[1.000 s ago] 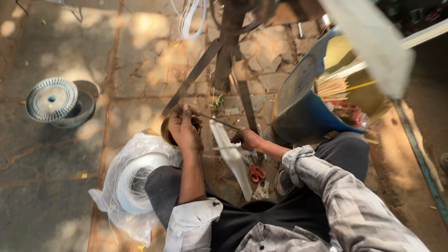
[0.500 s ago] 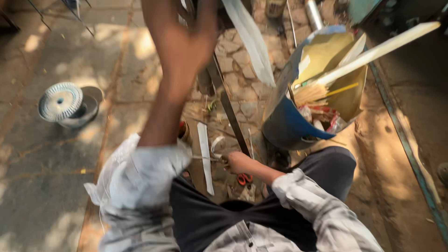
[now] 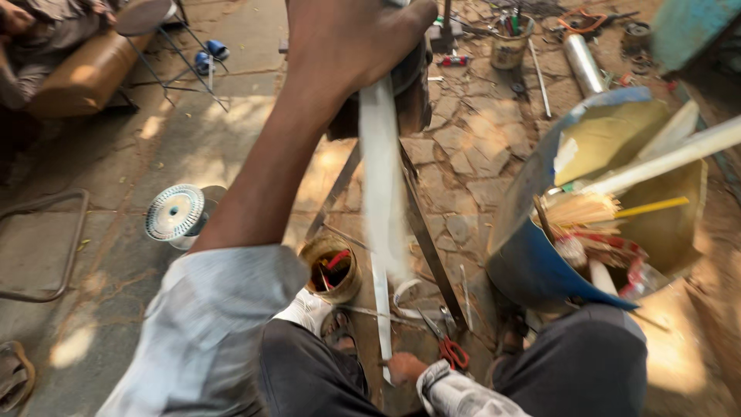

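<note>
My left hand [image 3: 351, 38] is raised high, fingers closed around the top of a long white strip [image 3: 382, 193] that is blurred by motion. It sits against a dark device [image 3: 413, 96] mounted on a metal leg stand [image 3: 424, 239]. The strip runs down between my knees. My right hand [image 3: 405, 367] is low near the ground, closed on the strip's lower end. Red-handled scissors [image 3: 454, 354] lie just right of that hand.
A small tin can [image 3: 312, 255] with tools stands by my left knee. A cut-open blue drum [image 3: 532, 270] holding sticks and rods is at the right. A wire spool [image 3: 176, 212], a metal chair frame [image 3: 46, 247], a stool [image 3: 147, 15] and a tool bucket [image 3: 509, 46] surround me.
My left arm has swung up from near the ground to the top of the stand, carrying the white strip's upper end. My right hand stayed low.
</note>
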Available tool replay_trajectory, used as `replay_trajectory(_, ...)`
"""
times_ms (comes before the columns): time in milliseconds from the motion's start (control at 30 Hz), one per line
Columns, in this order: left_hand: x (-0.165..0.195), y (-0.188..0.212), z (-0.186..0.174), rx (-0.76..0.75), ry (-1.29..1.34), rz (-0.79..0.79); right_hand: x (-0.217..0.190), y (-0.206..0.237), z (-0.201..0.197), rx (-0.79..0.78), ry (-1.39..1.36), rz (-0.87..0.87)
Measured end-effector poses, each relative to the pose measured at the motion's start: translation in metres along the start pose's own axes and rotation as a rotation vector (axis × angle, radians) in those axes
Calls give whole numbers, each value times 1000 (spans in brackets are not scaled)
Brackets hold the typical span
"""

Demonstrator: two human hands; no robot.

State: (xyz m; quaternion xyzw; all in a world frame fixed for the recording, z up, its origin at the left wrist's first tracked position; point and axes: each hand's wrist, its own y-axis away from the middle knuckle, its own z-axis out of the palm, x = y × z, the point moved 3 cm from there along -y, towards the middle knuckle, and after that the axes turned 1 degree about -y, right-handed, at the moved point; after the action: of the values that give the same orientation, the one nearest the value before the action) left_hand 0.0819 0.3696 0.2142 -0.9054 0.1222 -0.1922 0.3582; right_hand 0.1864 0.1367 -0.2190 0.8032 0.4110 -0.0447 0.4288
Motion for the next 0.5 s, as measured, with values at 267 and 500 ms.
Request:
replay_trajectory(267, -22, 2, -93, -375, 396, 252, 24, -41, -9, -8, -24, -68)
replay_trajectory(500, -83, -46, -109, -932, -575, -391, 14, -32, -57, 132, -62, -152)
